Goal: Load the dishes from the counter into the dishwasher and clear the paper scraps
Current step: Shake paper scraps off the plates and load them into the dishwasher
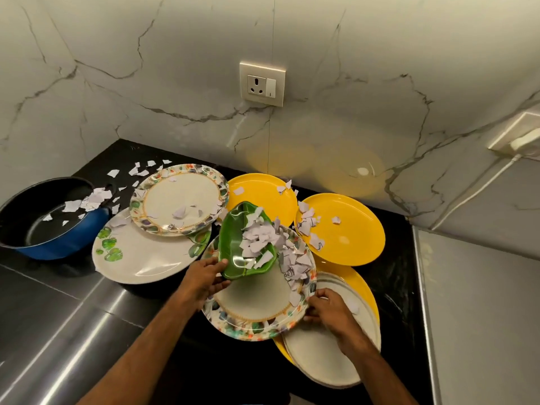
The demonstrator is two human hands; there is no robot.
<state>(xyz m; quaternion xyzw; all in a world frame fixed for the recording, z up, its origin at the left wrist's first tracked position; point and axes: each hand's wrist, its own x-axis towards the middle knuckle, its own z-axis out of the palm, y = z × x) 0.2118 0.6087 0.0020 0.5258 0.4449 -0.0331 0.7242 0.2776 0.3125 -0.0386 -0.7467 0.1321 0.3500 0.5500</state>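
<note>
Green leaf-shaped bowl [233, 244], torn paper scraps [260, 241] inside | left grip [204, 276] pinches its rim | right grip [333, 314] pinches floral plate [251, 299]

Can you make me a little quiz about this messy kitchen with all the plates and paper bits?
1. True or false: nobody is touching the green bowl.
2. Which hand grips the rim of the nearer floral plate? A) left B) right
3. Fill in: paper scraps also lie inside the blue ____.
Key: 1 false, the left hand holds it tilted. 2 B, the right hand. 3 pan.
</note>
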